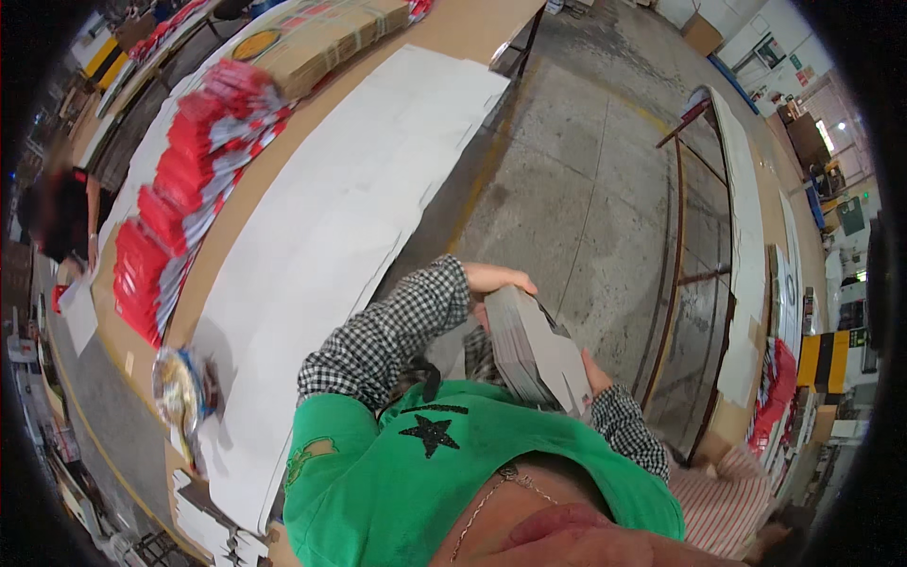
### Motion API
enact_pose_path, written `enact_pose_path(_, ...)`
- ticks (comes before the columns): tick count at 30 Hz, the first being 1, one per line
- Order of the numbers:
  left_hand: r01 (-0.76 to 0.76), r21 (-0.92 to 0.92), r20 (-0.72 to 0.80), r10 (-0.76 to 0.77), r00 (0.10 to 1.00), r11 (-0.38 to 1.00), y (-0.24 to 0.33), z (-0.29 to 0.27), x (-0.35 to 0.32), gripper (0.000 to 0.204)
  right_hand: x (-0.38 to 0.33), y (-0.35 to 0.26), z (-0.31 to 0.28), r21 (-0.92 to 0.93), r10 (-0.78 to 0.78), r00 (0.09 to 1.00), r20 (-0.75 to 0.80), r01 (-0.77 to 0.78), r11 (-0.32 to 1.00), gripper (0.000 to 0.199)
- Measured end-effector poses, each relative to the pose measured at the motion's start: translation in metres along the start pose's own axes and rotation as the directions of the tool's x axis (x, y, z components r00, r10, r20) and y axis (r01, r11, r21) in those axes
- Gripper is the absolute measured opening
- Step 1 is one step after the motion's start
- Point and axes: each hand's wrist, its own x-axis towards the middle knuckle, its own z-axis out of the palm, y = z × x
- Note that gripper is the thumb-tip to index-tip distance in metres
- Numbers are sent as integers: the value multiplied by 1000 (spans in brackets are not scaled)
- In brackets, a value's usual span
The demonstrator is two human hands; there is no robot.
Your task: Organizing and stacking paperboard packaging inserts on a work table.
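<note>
Thick stack of grey flat sheets point(534, 350) clamped against the chest, left hand point(499, 279) curled over the far top edge, right hand point(595, 373) pressed on the near lower side, both closed on it. Probably best to keep the 2 hands squeezing opposite edges so the sheets stay squared and nothing fans out. Left of the grip, long white sheets point(321, 236) spread over a brown table point(472, 24). Further left, a row of red and white flat packs point(179, 198), then tan cartons point(326, 42) up top. Well right, yellow and black striped post point(824, 361).
</note>
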Motion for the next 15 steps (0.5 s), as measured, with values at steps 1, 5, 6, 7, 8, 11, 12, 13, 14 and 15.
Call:
enact_pose_path(1, 1, 7, -4, -1, 1000, 1000, 18, -16, 26, 48, 16, -13, -16, 43, -32, 999, 13, 31, 999, 69)
enact_pose_path(5, -33, 12, 11, 32, 999, 999, 92, -53, 103, 42, 74, -68, -74, 167, -171, 984, 40, 162, 972, 69)
enact_pose_path(6, -39, 55, 26, 38, 999, 998, 112, -64, 120, 43, 86, -77, -99, 191, -210, 976, 48, 198, 962, 69)
enact_pose_path(7, -54, 98, 37, 50, 998, 994, 142, -76, 136, 43, 99, -107, -106, 208, -255, 965, 56, 239, 948, 69)
enact_pose_path(8, -69, 111, 39, 65, 997, 991, 164, -79, 136, 42, 103, -119, -119, 241, -285, 956, 67, 262, 935, 70)
enact_pose_path(11, -200, 197, 41, 196, 980, 960, 225, -113, 151, 44, 110, -207, -161, 250, -377, 918, 123, 339, 907, 71)
enact_pose_path(12, -258, 333, -23, 281, 960, 907, 247, -117, 138, 47, 102, -250, -176, 239, -437, 886, 157, 395, 887, 72)
enact_pose_path(13, -363, 423, 31, 388, 921, 830, 273, -125, 123, 50, 96, -291, -189, 157, -492, 868, 72, 477, 865, 71)
enact_pose_path(14, -461, 498, 92, 484, 870, 734, 292, -130, 105, 54, 87, -331, -201, 63, -545, 838, -6, 545, 836, 70)
enact_pose_path(15, -507, 486, 31, 566, 824, 712, 306, -131, 85, 57, 79, -375, -212, 5, -595, 803, 0, 595, 803, 70)
